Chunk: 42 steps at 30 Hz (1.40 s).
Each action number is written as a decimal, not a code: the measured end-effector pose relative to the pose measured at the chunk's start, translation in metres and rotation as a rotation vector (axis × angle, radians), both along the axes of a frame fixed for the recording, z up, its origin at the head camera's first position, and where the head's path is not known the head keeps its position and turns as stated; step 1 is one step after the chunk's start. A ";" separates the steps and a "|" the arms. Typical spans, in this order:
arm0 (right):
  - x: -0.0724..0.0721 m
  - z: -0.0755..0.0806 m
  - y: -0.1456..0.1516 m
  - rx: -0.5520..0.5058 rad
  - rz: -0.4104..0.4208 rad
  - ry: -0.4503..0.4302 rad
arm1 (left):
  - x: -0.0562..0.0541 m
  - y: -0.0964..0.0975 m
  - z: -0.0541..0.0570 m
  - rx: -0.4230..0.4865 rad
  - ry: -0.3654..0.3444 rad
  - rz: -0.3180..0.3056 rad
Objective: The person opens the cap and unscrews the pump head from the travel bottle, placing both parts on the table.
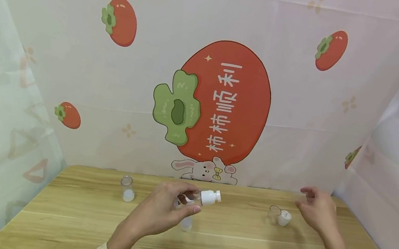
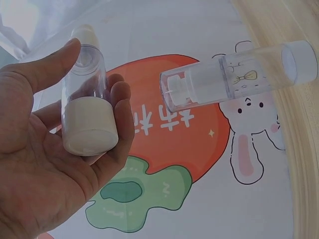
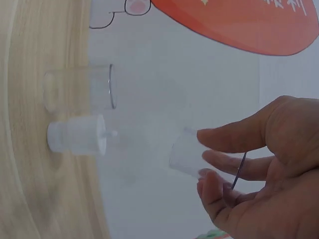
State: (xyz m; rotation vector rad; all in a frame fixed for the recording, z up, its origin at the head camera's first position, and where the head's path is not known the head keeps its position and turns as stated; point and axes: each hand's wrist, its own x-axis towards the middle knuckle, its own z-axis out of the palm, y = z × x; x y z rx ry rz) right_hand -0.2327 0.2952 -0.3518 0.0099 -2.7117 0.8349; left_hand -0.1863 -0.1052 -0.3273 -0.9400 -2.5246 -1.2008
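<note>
My left hand (image 1: 163,208) holds a clear bottle with a white pump head (image 1: 208,197), tilted so the pump points right. In the left wrist view the bottle's white base (image 2: 89,127) lies between thumb and curled fingers. My right hand (image 1: 318,211), raised at the right, pinches a clear cap (image 3: 184,154) between thumb and fingers. Near that hand, another clear cap (image 3: 79,88) stands on the table beside a white pump top (image 3: 79,134). Behind my left hand stands another clear bottle (image 2: 209,82) with its cap on, partly hidden in the head view.
A further clear container (image 1: 127,189) with a white bottom stands at the left on the wooden table (image 1: 236,247). A printed cloth backdrop (image 1: 279,152) hangs along the table's back edge, with cloth at both sides.
</note>
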 end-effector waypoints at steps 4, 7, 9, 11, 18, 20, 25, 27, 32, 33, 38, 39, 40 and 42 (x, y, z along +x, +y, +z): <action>-0.004 -0.003 0.008 0.034 0.001 -0.026 | 0.000 0.000 0.000 -0.001 0.002 -0.003; -0.006 -0.006 0.015 0.031 -0.007 -0.059 | 0.000 0.000 0.000 -0.008 0.004 0.005; -0.007 -0.009 0.018 0.024 -0.006 -0.100 | 0.000 0.000 0.000 -0.011 0.005 0.007; -0.008 -0.012 0.021 0.026 0.007 -0.143 | 0.000 0.000 0.000 -0.012 0.006 0.007; -0.011 -0.025 0.025 0.027 0.057 -0.223 | 0.000 0.000 0.000 -0.013 0.006 0.009; -0.012 -0.028 0.026 0.026 0.066 -0.229 | 0.000 0.000 0.000 -0.015 0.008 0.013; -0.013 -0.031 0.026 0.056 0.073 -0.216 | 0.000 0.001 0.000 -0.017 0.011 0.015; -0.014 -0.031 0.025 0.070 0.080 -0.219 | 0.000 0.001 0.000 -0.019 0.013 0.016; -0.014 -0.033 0.024 0.095 0.098 -0.231 | 0.000 0.001 0.000 -0.019 0.014 0.019; -0.014 -0.033 0.024 0.099 0.099 -0.231 | 0.000 0.000 0.000 -0.018 0.012 0.018; -0.013 -0.034 0.021 0.101 0.107 -0.236 | 0.001 0.000 0.000 -0.019 0.005 0.022; -0.012 -0.034 0.020 0.100 0.108 -0.240 | 0.001 0.000 0.000 -0.019 0.003 0.022; -0.012 -0.034 0.020 0.099 0.107 -0.243 | 0.001 0.000 0.001 -0.020 0.003 0.022; -0.012 -0.035 0.019 0.101 0.107 -0.251 | 0.000 0.000 0.000 -0.021 0.004 0.021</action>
